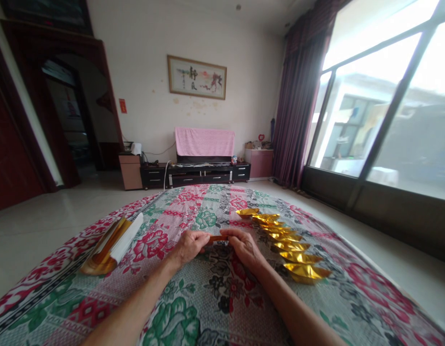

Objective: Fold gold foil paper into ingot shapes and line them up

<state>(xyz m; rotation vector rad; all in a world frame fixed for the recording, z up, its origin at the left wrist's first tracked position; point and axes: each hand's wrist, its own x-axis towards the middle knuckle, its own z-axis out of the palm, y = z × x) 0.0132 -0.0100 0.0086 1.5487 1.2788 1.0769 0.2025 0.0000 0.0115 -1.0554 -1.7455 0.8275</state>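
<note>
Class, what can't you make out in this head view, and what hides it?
Head view: both ends of the strip, hidden by the left hand and right hand.
Head view: the exact count of gold boats, which overlap.
Head view: fine writing in the wall picture, too small.
Head view: whatever the pink cloth drapes, mostly covered.

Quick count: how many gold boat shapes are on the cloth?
At least 7 gold boat shapes, in one row beside and beyond the right hand: four at the near end, at least two crowded behind them, one at the far end. Overlap may hide more.
</note>
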